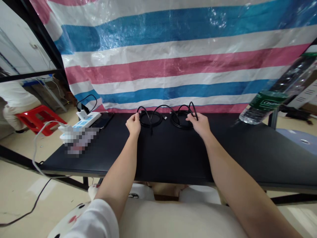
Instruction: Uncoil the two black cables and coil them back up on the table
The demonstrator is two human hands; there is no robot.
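A black cable lies in loose coils near the back of the black table point(170, 155). Its left coil point(155, 125) is beside my left hand point(134, 125), whose fingers are closed in a pinch on a raised loop of the cable. Over the right coil point(180, 127), my right hand point(200, 124) grips another upright loop between thumb and fingers. A stretch of cable arches between the two coils. Small light-coloured connectors point(165, 118) show between them.
On the left are a white power strip point(90, 119) with plugs, a dark phone point(105, 120) and a blurred item. A water bottle point(262, 104) stands at right. Striped sheeting point(168, 71) hangs behind. Beyond the table, a person sits on a red stool point(43, 117).
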